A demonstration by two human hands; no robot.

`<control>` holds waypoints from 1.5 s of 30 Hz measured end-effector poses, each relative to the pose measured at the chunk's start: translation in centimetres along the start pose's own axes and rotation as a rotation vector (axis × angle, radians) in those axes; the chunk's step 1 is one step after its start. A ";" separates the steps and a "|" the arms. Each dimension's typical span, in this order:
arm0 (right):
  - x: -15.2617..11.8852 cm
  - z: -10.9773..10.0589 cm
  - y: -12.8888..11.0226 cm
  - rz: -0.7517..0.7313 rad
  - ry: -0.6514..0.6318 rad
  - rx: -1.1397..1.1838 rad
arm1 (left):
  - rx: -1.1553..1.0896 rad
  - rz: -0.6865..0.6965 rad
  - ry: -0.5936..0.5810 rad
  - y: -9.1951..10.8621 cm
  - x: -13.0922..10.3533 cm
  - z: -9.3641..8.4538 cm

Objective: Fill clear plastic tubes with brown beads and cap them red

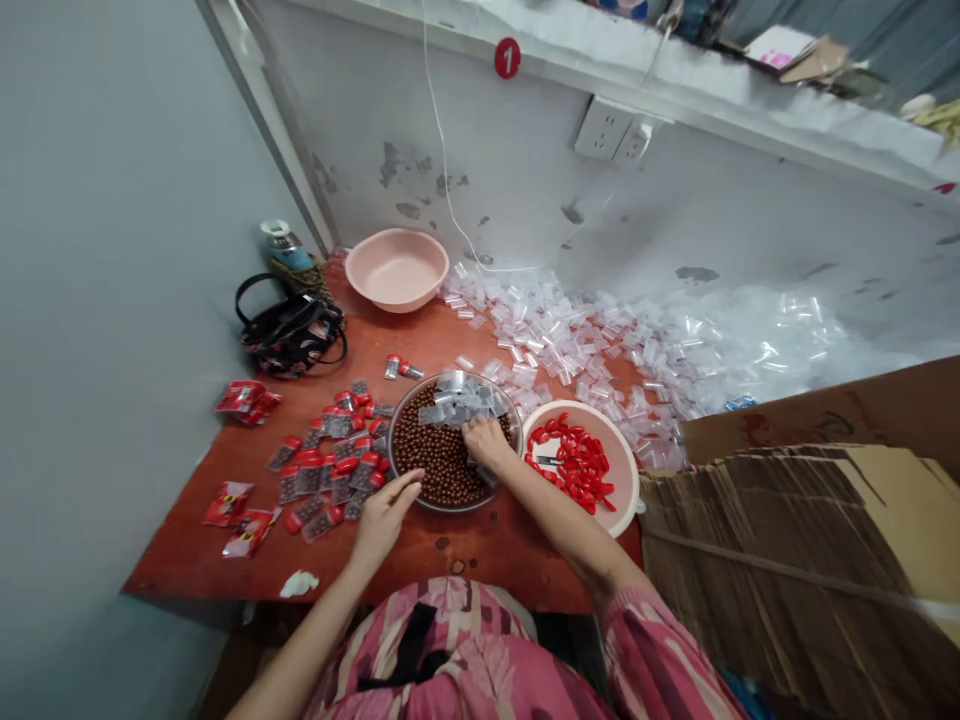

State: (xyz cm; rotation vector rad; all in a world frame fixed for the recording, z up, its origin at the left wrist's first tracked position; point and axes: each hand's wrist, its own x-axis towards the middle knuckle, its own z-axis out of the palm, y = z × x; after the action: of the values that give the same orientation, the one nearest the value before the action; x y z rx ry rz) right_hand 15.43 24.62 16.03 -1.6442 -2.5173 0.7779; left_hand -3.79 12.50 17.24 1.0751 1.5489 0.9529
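A round metal bowl [400, 478] holds many small brown balls [435, 455] and some clear plastic cases [461, 398]. My right hand [486, 441] is inside the bowl on its right side, fingers bent down among the cases and balls; what it holds is hidden. My left hand [390, 510] hovers at the bowl's lower left edge, fingers close together, and whatever may be between them is too small to tell. Filled clear cases with red caps [341, 465] lie left of the bowl. Right of it, a pale basin [630, 480] holds red caps [581, 465].
Empty clear cases [555, 325] are heaped toward the wall. A pink basin [397, 268], a black handbag [292, 335] and a bottle [285, 245] stand at the back left. Red packets [251, 532] lie on the left. Stacked flat cardboard [772, 560] is at the right.
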 end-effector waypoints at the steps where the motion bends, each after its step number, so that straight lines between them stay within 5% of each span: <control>1: -0.2 -0.4 0.0 -0.001 0.015 0.018 | -0.043 -0.008 -0.020 0.1 0.2 0.6; 5: -2.1 -1.9 -0.3 0.007 0.097 0.182 | -0.311 -0.120 -0.083 1.2 1.6 3.0; 11: -5.6 -2.0 -2.2 0.060 0.111 1.426 | -0.513 -0.206 -0.238 4.0 2.0 5.3; 18: -6.7 -2.1 -2.7 0.149 0.496 1.808 | -0.549 -0.261 -0.364 5.3 0.5 4.7; 23: -7.0 -1.6 -1.5 0.214 0.443 1.528 | -0.522 -0.180 -0.268 5.2 3.2 4.3; 28: -7.4 0.3 -1.9 0.025 0.206 0.470 | -0.480 0.006 -0.171 6.4 7.5 2.3; 32: -5.8 2.6 -3.7 -0.025 -0.016 -0.130 | -0.430 -0.007 -0.156 5.6 7.3 -0.6; 39: -1.8 5.9 -4.7 0.021 -0.041 0.012 | -0.404 -0.168 -0.059 1.0 3.6 -4.2; 45: -2.2 5.5 -3.5 0.040 0.066 0.442 | -0.363 -0.171 -0.067 -0.6 2.8 -4.2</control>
State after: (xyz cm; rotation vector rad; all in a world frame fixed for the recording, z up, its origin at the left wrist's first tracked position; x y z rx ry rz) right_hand 11.77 19.51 13.28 -1.5371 -2.0747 1.1595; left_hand -8.33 14.72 16.80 0.7001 1.3251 1.0203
